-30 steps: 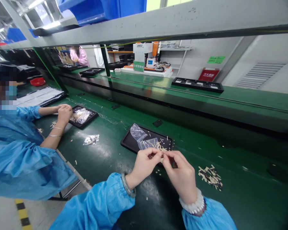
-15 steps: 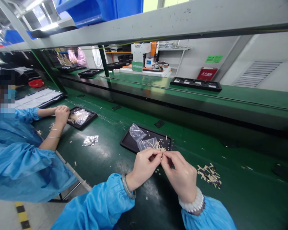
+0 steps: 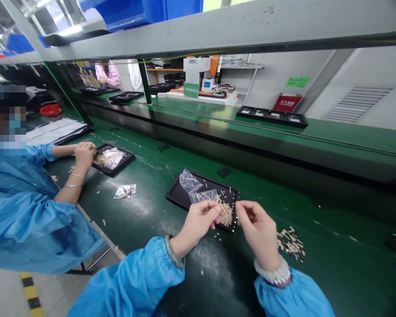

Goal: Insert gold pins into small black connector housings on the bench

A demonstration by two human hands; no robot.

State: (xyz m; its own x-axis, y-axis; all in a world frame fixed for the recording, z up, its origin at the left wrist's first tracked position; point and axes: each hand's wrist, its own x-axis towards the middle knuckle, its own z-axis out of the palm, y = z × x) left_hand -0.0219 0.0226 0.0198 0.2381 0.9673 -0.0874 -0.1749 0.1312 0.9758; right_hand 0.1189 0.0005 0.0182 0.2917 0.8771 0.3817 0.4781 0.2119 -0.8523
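Note:
A black tray on the green bench holds clear plastic bags and a heap of small beige strips. My left hand is over the tray's near edge, thumb and forefinger pinched beside the heap; what they hold is too small to name. Just past the tray's right end is my right hand, its thumb and forefinger also together, with any piece between them too small to make out. To the right of it lies a loose pile of beige and dark strips.
At the left, a person in blue works with both hands at another black tray. A small clear bag lies between the trays. A raised green ledge runs behind, under a grey beam.
My hands have separated: the right moved right, off the left fingertips, uncovering the beige heap. The left stays near the tray's edge. The view has shifted slightly.

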